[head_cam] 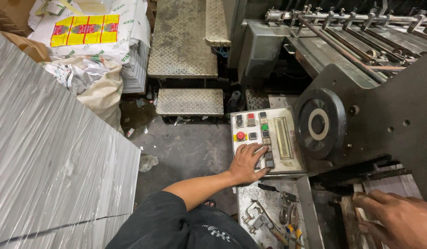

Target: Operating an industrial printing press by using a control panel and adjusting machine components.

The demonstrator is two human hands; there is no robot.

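Left hand (246, 162) grip open, fingers spread on grey buttons at control panel (268, 139) lower edge | right hand (400, 220) grip loose, resting on wooden slats (356, 216) at machine's lower right corner | best press one button squarely, clear of the red stop button (240, 135) | tool tray (273, 212) below panel.

This is a print shop or factory floor. A big grey machine (379, 115) with rollers and rods (347, 32) fills the right side, a button panel (280, 138) at its near edge. Steel tread-plate steps (188, 69) lead up beside it. Tall stacks of sheets (47, 152) stand left, with printed sacks (93, 41) behind. A tray (310, 212) of tools sits under the panel. The concrete floor (186, 147) is stained.
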